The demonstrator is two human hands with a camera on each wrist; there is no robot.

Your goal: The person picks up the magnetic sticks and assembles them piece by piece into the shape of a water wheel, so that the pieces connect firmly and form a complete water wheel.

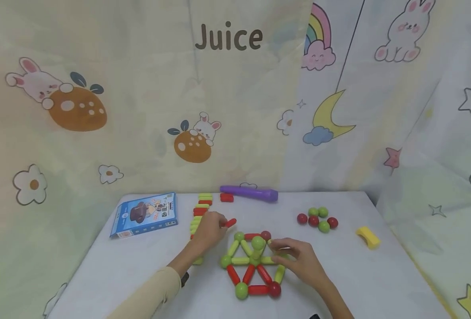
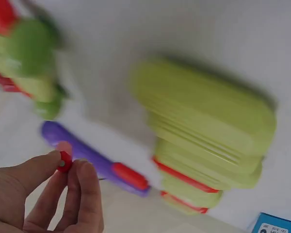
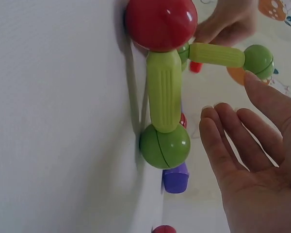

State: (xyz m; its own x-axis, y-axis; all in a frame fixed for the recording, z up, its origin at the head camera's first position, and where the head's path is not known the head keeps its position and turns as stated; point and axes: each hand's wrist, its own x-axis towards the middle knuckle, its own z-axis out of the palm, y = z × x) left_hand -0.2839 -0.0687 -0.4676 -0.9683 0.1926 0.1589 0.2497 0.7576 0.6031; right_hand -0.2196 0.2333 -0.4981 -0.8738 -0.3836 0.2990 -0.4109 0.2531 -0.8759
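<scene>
The left hand (image 1: 209, 229) pinches a red stick (image 1: 229, 223) by its end, clear of the stick pile (image 1: 200, 212). The right hand (image 1: 299, 259), fingers relaxed and holding nothing, rests beside the ball-and-stick frame (image 1: 253, 266), seemingly steadying it on the worktop (image 1: 363, 283).

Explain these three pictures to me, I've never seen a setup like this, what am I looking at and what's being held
No machine here: a person wears three cameras. The wide picture comes from the head, looking down at a white table. The other two come from the wrists, so they look tilted and very close.

The left hand pinches a short red stick; its wrist view shows the stick's end between the fingertips. The right hand rests with relaxed fingers at a flat frame of red and green sticks and balls, with one stick standing up at its middle.

Also on the table: a row of spare sticks, a purple piece, five loose balls, a yellow piece and a blue box.
</scene>
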